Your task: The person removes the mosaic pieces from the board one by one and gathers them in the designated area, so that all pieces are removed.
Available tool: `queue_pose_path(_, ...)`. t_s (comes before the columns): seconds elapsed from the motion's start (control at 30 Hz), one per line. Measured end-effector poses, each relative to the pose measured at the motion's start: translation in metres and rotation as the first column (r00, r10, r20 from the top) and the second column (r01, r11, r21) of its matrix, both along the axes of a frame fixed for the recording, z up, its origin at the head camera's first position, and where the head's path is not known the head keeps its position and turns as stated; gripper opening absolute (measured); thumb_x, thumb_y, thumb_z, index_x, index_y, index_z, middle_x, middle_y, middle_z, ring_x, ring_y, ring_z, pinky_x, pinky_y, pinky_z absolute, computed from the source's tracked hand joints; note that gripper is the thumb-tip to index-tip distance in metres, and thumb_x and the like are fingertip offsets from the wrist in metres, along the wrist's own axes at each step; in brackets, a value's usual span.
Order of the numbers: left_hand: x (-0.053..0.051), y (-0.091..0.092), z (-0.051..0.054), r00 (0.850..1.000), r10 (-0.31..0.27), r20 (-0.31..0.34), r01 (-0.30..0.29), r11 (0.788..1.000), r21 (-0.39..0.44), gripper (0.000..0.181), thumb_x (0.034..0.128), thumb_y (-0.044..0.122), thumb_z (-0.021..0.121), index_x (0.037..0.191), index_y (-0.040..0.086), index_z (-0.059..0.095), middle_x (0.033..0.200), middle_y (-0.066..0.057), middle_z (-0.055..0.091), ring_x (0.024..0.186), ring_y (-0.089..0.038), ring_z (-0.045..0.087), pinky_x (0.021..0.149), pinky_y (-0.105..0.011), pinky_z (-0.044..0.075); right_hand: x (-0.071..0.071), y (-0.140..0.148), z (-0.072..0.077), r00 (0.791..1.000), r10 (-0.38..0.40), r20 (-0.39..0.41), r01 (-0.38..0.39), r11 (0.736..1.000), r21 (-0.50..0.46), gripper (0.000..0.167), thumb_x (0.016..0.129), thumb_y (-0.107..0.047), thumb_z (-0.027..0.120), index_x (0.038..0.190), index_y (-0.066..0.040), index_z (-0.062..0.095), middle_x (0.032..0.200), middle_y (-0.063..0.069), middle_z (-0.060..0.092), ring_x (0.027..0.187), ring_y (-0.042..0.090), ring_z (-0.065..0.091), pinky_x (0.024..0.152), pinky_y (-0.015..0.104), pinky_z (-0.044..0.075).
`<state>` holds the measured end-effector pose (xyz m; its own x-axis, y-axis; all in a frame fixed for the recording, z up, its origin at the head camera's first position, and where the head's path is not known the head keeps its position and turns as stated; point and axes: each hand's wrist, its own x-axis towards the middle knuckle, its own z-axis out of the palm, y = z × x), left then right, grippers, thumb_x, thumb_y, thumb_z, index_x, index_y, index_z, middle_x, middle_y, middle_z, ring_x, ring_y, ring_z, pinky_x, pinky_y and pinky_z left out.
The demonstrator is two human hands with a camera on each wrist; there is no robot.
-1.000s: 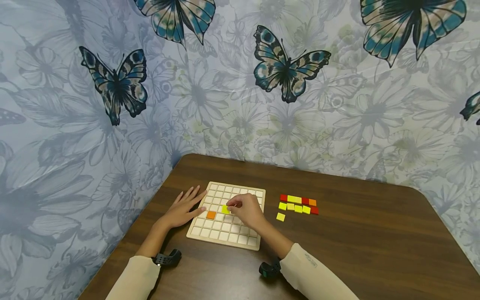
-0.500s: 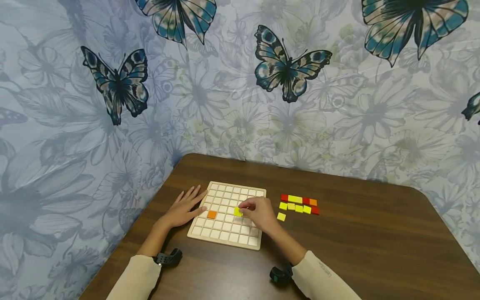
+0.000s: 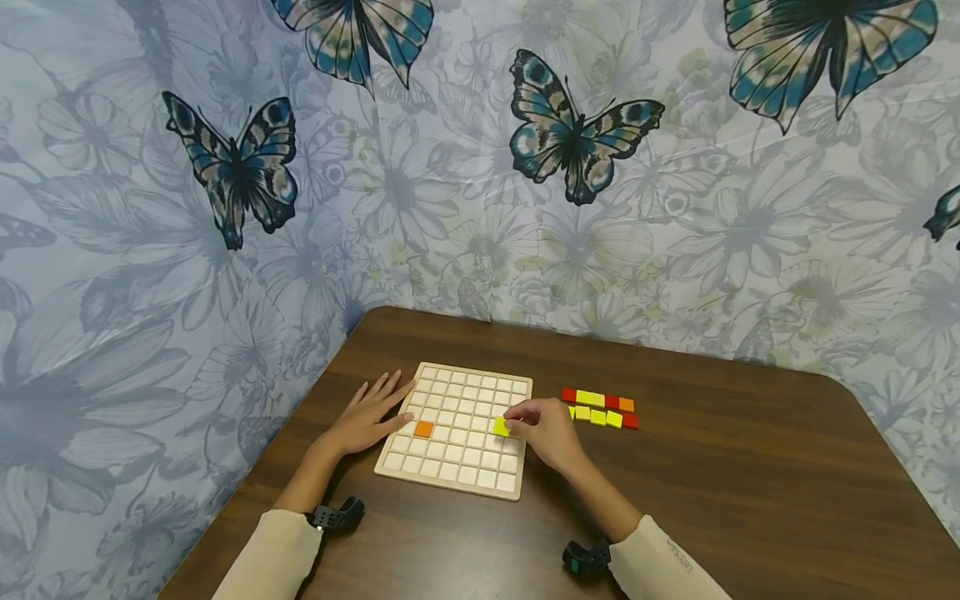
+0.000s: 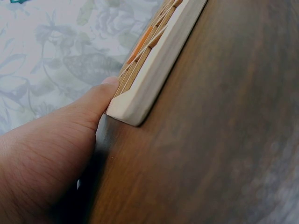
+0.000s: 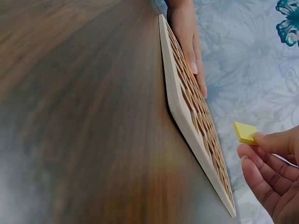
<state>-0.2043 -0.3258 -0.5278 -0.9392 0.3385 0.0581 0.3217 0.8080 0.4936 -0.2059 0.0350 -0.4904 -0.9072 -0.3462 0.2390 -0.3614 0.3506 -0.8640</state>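
Observation:
A pale wooden grid board [image 3: 450,476] with square cells lies on the table. One orange square tile [image 3: 423,429] sits in a cell on its left side. My left hand [image 3: 367,418] rests at the board's left edge with its fingers spread; the left wrist view shows the thumb [image 4: 91,105] touching the rim near a corner. Over the right part of the board, my right hand [image 3: 551,433] pinches a yellow square tile [image 5: 245,132] between thumb and fingers. In the right wrist view the tile is held above the board, apart from it.
Right of the board, loose tiles lie in rows: yellow tiles [image 3: 590,398], red tiles [image 3: 630,422] and an orange tile [image 3: 626,405]. The brown table [image 3: 720,467] meets a butterfly-patterned wall covering [image 3: 675,275] at the back.
My right hand has moved rightward over the board, carrying the yellow tile from near the middle toward the right edge. It now covers a loose yellow tile. The left hand has stayed put.

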Motion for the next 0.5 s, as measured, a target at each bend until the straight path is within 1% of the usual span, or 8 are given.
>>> queue_pose_path(0.1, -0.001, 0.000, -0.001, 1.000, -0.001, -0.002, 0.001, 1.000, 0.001, 0.070, 0.1046, 0.048, 0.052, 0.163, 0.020, 0.025, 0.169, -0.015, 0.012, 0.155, -0.039, 0.005, 0.120, -0.063, -0.004, 0.001, 0.007, 0.001, 1.000, -0.007, 0.025, 0.008, 1.000, -0.017, 0.005, 0.087, -0.002, 0.079, 0.089, -0.006, 0.080, 0.080, 0.003, 0.076, 0.068, 0.026, 0.072, 0.057, 0.024, 0.055)
queue_pose_path(0.27, -0.002, 0.000, -0.002, 1.000, -0.004, -0.006, 0.004, 1.000, 0.001, 0.070, 0.1047, 0.048, 0.051, 0.163, 0.019, 0.025, 0.169, -0.015, 0.012, 0.155, -0.040, 0.005, 0.120, -0.063, -0.005, 0.002, 0.019, 0.002, 0.998, -0.034, 0.056, 0.034, 0.999, -0.016, 0.008, 0.086, 0.000, 0.079, 0.090, -0.007, 0.080, 0.081, 0.004, 0.076, 0.071, 0.030, 0.073, 0.060, 0.025, 0.056)
queue_pose_path(0.37, -0.001, -0.001, -0.003, 1.000, -0.002, -0.004, 0.002, 1.000, 0.003, 0.070, 0.1044, 0.049, 0.051, 0.163, 0.020, 0.025, 0.169, -0.015, 0.012, 0.155, -0.039, 0.005, 0.120, -0.063, -0.005, 0.001, 0.027, 0.002, 0.997, -0.049, 0.057, 0.050, 0.999, -0.011, 0.008, 0.087, -0.001, 0.079, 0.091, -0.008, 0.081, 0.083, 0.004, 0.076, 0.072, 0.030, 0.073, 0.062, 0.024, 0.057)
queue_pose_path(0.5, -0.002, -0.001, -0.003, 1.000, -0.004, -0.011, 0.004, 1.000, 0.001, 0.071, 0.1044, 0.049, 0.051, 0.163, 0.020, 0.026, 0.169, -0.015, 0.012, 0.155, -0.039, 0.005, 0.120, -0.063, -0.005, -0.001, 0.037, 0.004, 0.995, -0.076, 0.057, 0.076, 0.997, 0.004, 0.008, 0.087, -0.003, 0.079, 0.091, -0.009, 0.081, 0.081, 0.004, 0.076, 0.073, 0.032, 0.072, 0.061, 0.024, 0.056)
